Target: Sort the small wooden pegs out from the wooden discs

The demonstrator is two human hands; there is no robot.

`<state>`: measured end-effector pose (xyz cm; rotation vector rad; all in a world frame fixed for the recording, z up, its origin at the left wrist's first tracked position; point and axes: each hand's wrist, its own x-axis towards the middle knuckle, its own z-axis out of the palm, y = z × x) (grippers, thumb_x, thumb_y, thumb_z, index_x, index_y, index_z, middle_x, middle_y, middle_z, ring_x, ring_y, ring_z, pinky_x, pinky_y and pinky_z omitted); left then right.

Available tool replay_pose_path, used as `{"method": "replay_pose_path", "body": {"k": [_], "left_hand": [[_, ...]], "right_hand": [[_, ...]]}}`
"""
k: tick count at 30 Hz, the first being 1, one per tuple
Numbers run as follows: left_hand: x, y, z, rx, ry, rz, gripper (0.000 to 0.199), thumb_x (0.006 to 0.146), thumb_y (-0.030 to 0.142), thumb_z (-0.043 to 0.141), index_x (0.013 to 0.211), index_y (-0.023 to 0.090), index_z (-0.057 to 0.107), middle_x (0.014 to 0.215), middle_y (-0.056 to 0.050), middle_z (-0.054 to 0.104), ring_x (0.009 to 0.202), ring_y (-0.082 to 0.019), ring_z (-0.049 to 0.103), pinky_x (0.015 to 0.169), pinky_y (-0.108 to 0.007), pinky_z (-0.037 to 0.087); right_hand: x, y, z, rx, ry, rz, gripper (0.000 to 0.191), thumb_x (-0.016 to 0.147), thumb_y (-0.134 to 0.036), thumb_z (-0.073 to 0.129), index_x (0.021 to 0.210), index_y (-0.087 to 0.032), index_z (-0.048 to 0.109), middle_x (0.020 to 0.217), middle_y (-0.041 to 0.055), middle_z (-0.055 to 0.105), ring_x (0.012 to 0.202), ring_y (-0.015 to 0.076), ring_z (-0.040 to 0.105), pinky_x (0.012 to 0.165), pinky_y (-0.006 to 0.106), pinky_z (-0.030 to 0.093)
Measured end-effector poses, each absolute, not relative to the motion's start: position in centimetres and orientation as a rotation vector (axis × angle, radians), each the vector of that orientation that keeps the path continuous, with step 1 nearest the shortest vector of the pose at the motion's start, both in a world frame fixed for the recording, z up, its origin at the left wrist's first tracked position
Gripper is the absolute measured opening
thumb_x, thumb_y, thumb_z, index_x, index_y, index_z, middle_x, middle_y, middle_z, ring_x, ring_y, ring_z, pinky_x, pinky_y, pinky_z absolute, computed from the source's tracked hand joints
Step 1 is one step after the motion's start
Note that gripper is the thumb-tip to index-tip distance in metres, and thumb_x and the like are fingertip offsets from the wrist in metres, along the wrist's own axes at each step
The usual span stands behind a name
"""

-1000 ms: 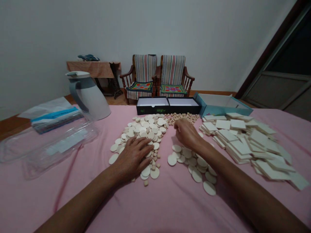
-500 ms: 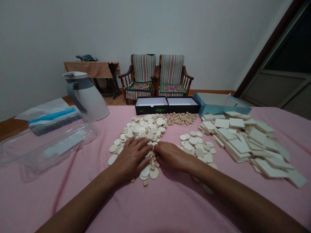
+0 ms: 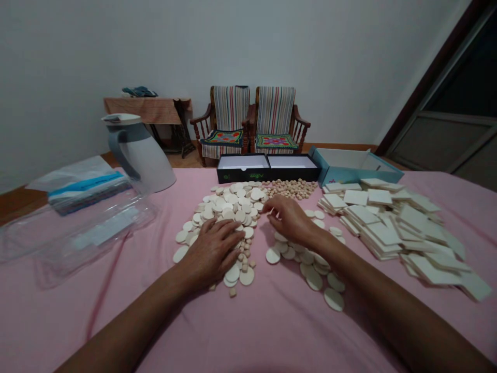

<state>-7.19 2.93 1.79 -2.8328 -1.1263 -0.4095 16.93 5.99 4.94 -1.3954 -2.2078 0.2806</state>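
Observation:
My left hand (image 3: pixel 215 248) lies with fingers stretched over the left part of a pile of pale wooden discs (image 3: pixel 229 204). Small wooden beads and cubes (image 3: pixel 245 251) show just beside its fingertips. My right hand (image 3: pixel 289 220) is raised between that pile and a smaller group of wooden discs (image 3: pixel 314 277). Its fingers are curled in toward the thumb; what they hold, if anything, is hidden. Beyond its fingertips lies a heap of small wooden beads (image 3: pixel 293 189). A single wooden cube (image 3: pixel 232 292) rests near the front of the disc pile.
Square wooden tiles (image 3: pixel 382 228) are heaped at the right. A black two-part box (image 3: pixel 248 175) and a light-blue box (image 3: pixel 359 168) stand behind. At left are a white jug (image 3: pixel 149 163), clear plastic packaging (image 3: pixel 97 233) and a blue-white packet (image 3: pixel 89 191) on the pink cloth (image 3: pixel 240 336).
My right hand has lifted off the beads beside my left hand and moved up and to the right, uncovering more discs. My left hand has stayed in place.

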Motion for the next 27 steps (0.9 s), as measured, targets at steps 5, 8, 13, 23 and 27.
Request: {"method": "replay_pose_path", "body": {"k": [5,8,13,23,27], "left_hand": [[-7.2,3.1,1.5,-2.829,-1.114,-0.432,0.035,0.094,0.027,0.047,0.127,0.025,0.057,0.139,-0.009,0.052,0.127,-0.028,0.045,0.109,-0.055,0.024],[-7.2,2.9,1.7,-2.831,-1.127,-0.416,0.037,0.094,0.029,0.047,0.130,0.025,0.054,0.138,-0.010,0.052,0.128,-0.028,0.044,0.109,-0.056,0.024],[-7.2,2.8,1.9,-2.827,-1.112,-0.455,0.035,0.094,0.027,0.048,0.128,0.024,0.057,0.137,-0.010,0.053,0.127,-0.027,0.045,0.111,-0.055,0.024],[-7.1,2.5,2.4,-2.847,-1.149,-0.464,0.034,0.093,0.026,0.048,0.126,0.024,0.058,0.136,-0.010,0.054,0.126,-0.028,0.046,0.110,-0.054,0.025],[-7.2,2.6,2.3,-2.854,-1.142,-0.434,0.035,0.094,0.027,0.048,0.127,0.024,0.057,0.138,-0.010,0.053,0.128,-0.028,0.045,0.110,-0.055,0.024]], "right_hand": [[13.9,4.0,3.8,-1.254,-2.521,0.518,0.021,0.078,-0.005,0.050,0.088,-0.016,0.065,0.086,0.0048,0.062,0.079,0.0146,0.055,0.069,0.024,0.037],[13.4,3.6,2.8,-1.289,-2.559,0.480,0.024,0.083,-0.008,0.047,0.099,-0.017,0.062,0.094,0.0062,0.060,0.084,0.0150,0.055,0.069,0.024,0.036],[14.0,3.5,2.6,-1.361,-2.597,0.418,0.015,0.087,-0.014,0.046,0.096,-0.016,0.058,0.097,0.0075,0.058,0.082,0.0155,0.054,0.067,0.025,0.035],[16.8,6.2,4.0,-1.605,-2.426,0.381,0.016,0.077,-0.007,0.054,0.087,-0.014,0.065,0.088,0.0078,0.064,0.079,0.0160,0.055,0.068,0.025,0.036],[20.6,9.9,3.8,-1.902,-2.172,0.103,0.028,0.077,-0.004,0.052,0.097,-0.011,0.069,0.101,0.0143,0.065,0.091,0.0203,0.058,0.073,0.026,0.039]]}}
